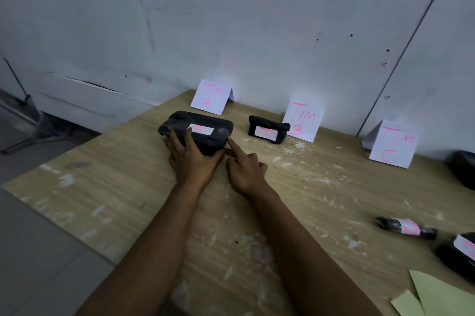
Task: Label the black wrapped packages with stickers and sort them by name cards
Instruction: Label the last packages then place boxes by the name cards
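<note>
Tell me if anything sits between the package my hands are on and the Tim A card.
Nothing visible does. The large black package under your left hand already lies just in front of the Tim A card, with only bare table between them. The other labelled package sits off to the right, by the Tim B card.

scuffed wooden table, three name cards, black wrapped packages, green paper
</note>
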